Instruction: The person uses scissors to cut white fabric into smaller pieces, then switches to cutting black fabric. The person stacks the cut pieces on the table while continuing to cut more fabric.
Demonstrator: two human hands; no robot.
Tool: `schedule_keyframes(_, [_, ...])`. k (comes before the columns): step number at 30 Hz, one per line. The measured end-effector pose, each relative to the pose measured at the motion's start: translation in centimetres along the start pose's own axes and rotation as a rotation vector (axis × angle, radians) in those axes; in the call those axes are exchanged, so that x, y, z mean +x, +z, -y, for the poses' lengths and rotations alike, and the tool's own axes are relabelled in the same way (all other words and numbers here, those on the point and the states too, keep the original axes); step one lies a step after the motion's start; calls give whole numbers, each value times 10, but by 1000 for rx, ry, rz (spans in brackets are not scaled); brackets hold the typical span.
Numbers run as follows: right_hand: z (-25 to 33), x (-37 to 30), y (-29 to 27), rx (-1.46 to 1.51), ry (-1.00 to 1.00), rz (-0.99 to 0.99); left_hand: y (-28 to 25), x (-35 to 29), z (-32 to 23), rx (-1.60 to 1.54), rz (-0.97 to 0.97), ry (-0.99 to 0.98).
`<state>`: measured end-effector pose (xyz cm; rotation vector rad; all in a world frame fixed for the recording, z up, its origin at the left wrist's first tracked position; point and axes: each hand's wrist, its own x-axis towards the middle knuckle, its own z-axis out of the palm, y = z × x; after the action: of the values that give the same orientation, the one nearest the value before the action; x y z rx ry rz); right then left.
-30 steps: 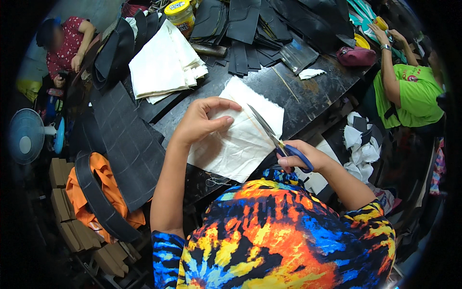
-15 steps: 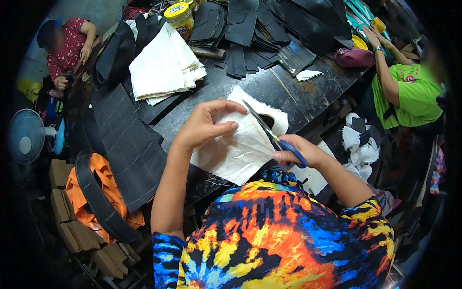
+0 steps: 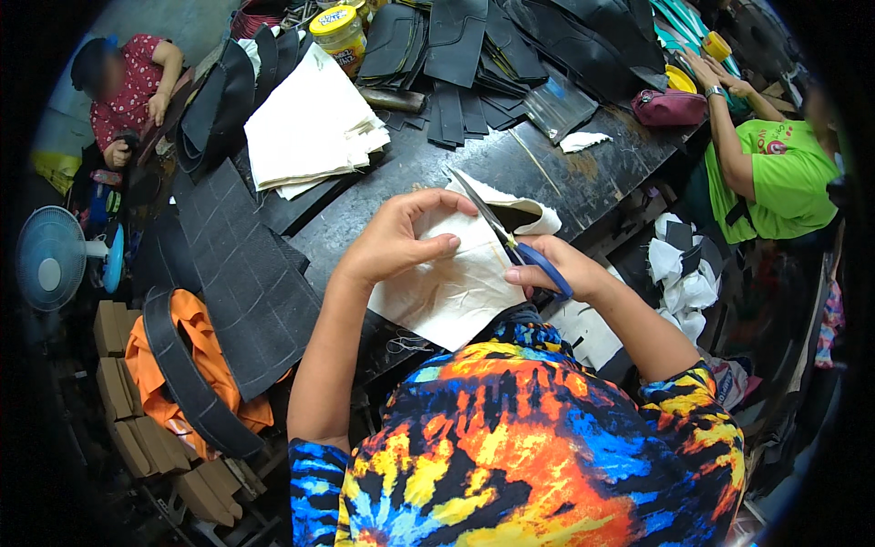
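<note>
A piece of white cloth (image 3: 447, 296) is held up over the near edge of the dark table, its far right part folding back. My left hand (image 3: 394, 239) grips the cloth from its left side, index finger and thumb curled on it. My right hand (image 3: 572, 264) is closed round the blue handles of a pair of scissors (image 3: 543, 266). Their blades point away and to the left across the cloth, the tips near my left fingertips. A cut flap of cloth (image 3: 538, 216) lies to the right of the blades. The fingers under the cloth are hidden.
A stack of white cloth (image 3: 310, 128) lies farther left on the table (image 3: 592, 178). Black cut pieces (image 3: 456, 46) and a yellow-lidded jar (image 3: 339, 36) stand behind. White scraps (image 3: 684, 283) sit at right. Two people work nearby; a fan (image 3: 53, 258) is at far left.
The scissors and my right hand have moved away from me and leftward, up along the cloth. The cloth's right flap has swung out to the right. My left hand shifted slightly right.
</note>
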<state>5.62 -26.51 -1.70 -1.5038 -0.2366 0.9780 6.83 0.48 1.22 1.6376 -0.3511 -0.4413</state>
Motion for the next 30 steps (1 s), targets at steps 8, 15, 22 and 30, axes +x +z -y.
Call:
schedule_keyframes(8, [3, -12, -11, 105, 91, -172, -22, -30, 27, 219, -26, -164])
schedule_keyframes(15, [-27, -26, -13, 728, 109, -257, -18, -47, 50, 82, -475, -21])
schedule_keyframes(22, [-40, -59, -16, 332, 93, 314, 5, -48, 64, -469, -788, -46])
schedule_keyframes(30, [-54, -48, 3, 619, 89, 292, 12, -44, 66, -568, -792, 8])
